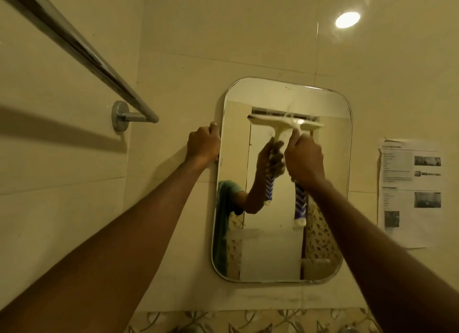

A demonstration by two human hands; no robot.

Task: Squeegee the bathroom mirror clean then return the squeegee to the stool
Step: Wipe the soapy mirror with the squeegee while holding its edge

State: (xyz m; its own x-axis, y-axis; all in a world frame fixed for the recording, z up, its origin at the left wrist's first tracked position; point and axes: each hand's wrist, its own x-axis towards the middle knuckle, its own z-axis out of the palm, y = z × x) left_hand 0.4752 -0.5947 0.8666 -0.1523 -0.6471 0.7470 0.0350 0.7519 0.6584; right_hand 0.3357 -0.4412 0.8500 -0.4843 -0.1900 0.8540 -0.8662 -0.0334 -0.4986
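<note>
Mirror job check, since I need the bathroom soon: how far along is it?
Mid-job. The right hand holds the squeegee, its blade near the top of the mirror; the left hand grips the mirror's left edge. How much glass is already wiped cannot be told. Left: wiping downward, then returning the squeegee to the stool, which is out of view.

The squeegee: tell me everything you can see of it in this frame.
The squeegee looks like plastic: a wide cream-white blade head on a short neck, and a handle with a blue-and-white chevron grip ending in a white tip. It is upright, head at the top, blade level against the upper part of the mirror. The right hand is closed around the handle just below the head. Its reflection shows beside it.
</note>
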